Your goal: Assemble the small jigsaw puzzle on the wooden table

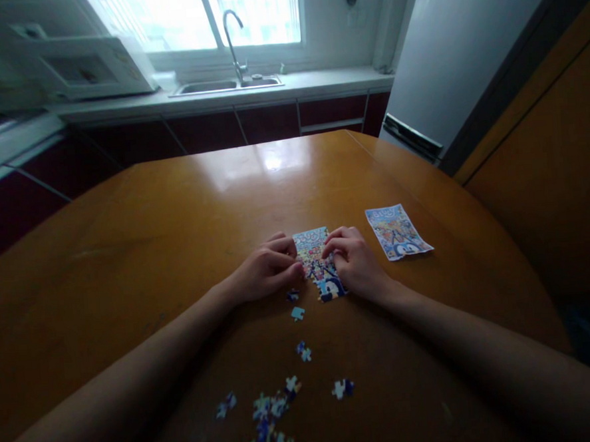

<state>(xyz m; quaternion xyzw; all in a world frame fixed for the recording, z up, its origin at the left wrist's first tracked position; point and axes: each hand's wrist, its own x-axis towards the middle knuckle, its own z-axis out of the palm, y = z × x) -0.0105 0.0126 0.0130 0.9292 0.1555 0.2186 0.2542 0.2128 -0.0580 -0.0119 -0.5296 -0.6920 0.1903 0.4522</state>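
A partly assembled jigsaw puzzle [312, 246] lies flat on the wooden table between my hands. Its lower left side is ragged, and a blue and white cartoon face shows at the bottom. My left hand [270, 269] rests along the puzzle's left edge, fingers curled and thumb against the border. Over the right side bends my right hand [355, 261], its fingers curled and the tips pressing on the picture; whether a loose piece is under them is hidden. Close below my left hand lie a dark piece [293, 294] and a light blue piece [297, 313].
A printed picture sheet [398, 231] lies to the right on the table [175, 215]. Loose puzzle pieces [271, 406] are heaped near the front edge, with a few [342, 388] apart. Beyond stand a counter with a sink [207, 87], a microwave [86, 67] and a fridge [459, 44].
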